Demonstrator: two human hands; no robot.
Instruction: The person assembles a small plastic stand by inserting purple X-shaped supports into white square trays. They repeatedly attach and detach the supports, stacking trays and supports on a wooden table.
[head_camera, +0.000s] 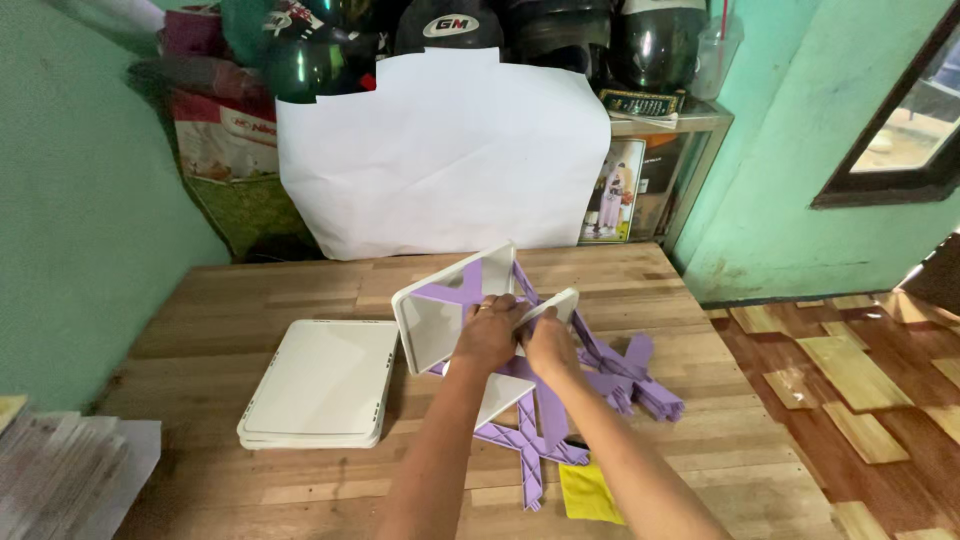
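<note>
White tilted panel gripped by the left hand; the right hand grips a smaller white panel.

Room around a butcher-block worktable

The wooden table stands against a green wall; at its back edge a large white paper sheet hangs in front of a shelf unit that carries several dark helmets and a clear plastic cup. Left of the sheet sit printed bags. A stack of papers lies at the lower left corner, and a small yellow cloth, or perhaps a sheet, lies near the table's front edge. To the right are a dark-framed window and loose wooden floor tiles.
</note>
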